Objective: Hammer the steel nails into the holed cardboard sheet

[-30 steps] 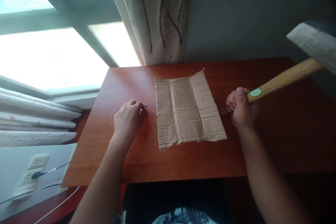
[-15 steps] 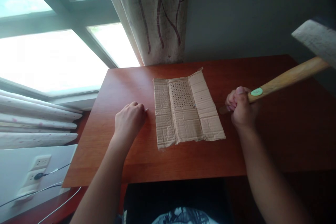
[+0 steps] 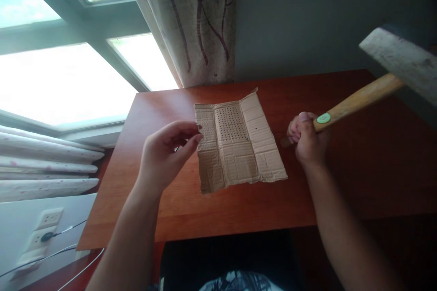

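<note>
Nail (image 3: 198, 126) is pinched in the grip of the left hand (image 3: 164, 157), just over the cardboard (image 3: 239, 159) on the worktop (image 3: 341, 177); the right hand (image 3: 309, 141) clenches the hammer (image 3: 357, 99). Stand it upright, tap gently first.

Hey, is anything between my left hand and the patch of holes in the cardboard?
Nothing visible. The left hand pinches a small metal piece at the left flap of the cardboard; only bare flap lies between it and the holed patch. The right hand holds the hammer raised to the right.
</note>
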Demonstrator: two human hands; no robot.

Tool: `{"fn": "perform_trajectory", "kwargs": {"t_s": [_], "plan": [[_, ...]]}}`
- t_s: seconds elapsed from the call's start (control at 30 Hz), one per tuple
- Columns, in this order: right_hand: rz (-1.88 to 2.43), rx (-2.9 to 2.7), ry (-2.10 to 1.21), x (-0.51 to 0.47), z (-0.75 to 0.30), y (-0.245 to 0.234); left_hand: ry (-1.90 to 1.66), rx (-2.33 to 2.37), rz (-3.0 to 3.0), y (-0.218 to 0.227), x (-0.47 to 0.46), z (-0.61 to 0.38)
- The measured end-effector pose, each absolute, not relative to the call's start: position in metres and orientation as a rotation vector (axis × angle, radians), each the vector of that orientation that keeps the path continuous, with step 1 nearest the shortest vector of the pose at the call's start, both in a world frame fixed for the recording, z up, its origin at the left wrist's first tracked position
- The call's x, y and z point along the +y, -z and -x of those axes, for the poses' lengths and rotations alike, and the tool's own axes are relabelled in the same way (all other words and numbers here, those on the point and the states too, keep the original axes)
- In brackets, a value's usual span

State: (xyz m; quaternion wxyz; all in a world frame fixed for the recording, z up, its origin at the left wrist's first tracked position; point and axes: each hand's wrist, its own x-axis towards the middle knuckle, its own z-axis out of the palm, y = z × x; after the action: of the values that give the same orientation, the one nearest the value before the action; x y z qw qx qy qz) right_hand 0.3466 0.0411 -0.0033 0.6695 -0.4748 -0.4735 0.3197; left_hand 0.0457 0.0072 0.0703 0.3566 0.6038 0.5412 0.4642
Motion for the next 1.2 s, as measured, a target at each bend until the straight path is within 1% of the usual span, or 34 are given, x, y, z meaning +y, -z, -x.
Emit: {"fn": "perform_trajectory", "kwargs": {"t_s": [0.13,0.4,1.2], "plan": [[1.048,-1.069,-0.741,0.04,-0.346,0.002,-1.078,1.229,-1.596,-0.078,0.016,-0.08],[1.082,-1.063,-0.738,0.041,-0.346,0.002,-0.85,1.377,-2.004,-0.063,0.041,-0.111],[1.069,-1.081,-0.73,0.041,-0.346,0.002,-0.817,1.445,-2.096,-0.061,0.033,-0.113]]}}
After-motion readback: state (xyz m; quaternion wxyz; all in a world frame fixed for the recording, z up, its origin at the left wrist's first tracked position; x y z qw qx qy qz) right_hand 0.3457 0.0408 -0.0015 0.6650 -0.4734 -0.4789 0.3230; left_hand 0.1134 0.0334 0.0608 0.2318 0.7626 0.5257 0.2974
